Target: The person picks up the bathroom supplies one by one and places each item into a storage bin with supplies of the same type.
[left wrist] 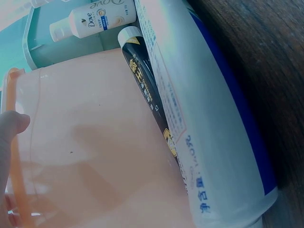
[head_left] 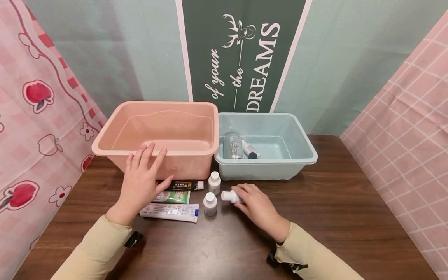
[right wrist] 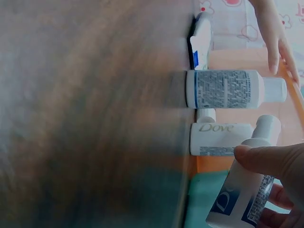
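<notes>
My left hand (head_left: pixel 141 177) lies flat with straight fingers against the front wall of the pink tub (head_left: pixel 115 149), above three toothpaste tubes: black (head_left: pixel 185 185), green (head_left: pixel 173 197) and white (head_left: pixel 169 212). In the left wrist view a fingertip (left wrist: pixel 12 126) touches the pink tub (left wrist: pixel 85 156), beside the black tube (left wrist: pixel 145 90) and white tube (left wrist: pixel 213 118). My right hand (head_left: pixel 252 202) pinches a small white bottle (head_left: pixel 228 196) tipped on its side on the table. The right wrist view shows fingers (right wrist: pixel 270 159) round that bottle (right wrist: pixel 240 199). Two more small white bottles (head_left: pixel 214 182) (head_left: pixel 210 203) stand upright between the hands.
A light blue tub (head_left: pixel 304 153) sits right of the pink one and holds a clear bottle (head_left: pixel 233 147) and a small white tube (head_left: pixel 249 149). The dark wooden table (head_left: pixel 332 210) is ringed by fabric walls: pink cloth at left and right, a green banner behind.
</notes>
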`<state>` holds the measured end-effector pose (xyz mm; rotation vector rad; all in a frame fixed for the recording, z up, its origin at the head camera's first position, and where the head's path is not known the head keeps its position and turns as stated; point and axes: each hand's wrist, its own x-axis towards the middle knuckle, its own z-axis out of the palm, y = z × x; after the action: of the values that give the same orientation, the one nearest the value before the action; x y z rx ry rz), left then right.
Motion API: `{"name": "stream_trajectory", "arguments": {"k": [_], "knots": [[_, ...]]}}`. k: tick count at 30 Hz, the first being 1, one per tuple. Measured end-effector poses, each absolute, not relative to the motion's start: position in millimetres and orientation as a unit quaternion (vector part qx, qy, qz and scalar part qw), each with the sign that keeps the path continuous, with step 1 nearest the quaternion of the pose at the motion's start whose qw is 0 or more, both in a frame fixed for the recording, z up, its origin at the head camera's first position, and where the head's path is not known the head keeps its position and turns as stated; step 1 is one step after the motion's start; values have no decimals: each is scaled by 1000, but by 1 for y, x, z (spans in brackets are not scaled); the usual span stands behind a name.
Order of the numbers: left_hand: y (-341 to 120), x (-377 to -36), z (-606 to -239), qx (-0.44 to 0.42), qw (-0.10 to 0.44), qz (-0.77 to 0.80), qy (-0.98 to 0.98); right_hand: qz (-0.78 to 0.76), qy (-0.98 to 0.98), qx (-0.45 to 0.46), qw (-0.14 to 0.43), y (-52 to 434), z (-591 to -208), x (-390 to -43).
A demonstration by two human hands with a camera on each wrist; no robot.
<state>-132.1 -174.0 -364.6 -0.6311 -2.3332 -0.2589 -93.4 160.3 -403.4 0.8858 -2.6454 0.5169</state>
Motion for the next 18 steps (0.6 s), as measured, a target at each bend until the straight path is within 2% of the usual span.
{"name": "stream_trajectory", "arguments": {"k": [18], "knots": [[-174,-132,-364,-243,346,-104,-900,145,-924,316,160,167,-397,-93]]}}
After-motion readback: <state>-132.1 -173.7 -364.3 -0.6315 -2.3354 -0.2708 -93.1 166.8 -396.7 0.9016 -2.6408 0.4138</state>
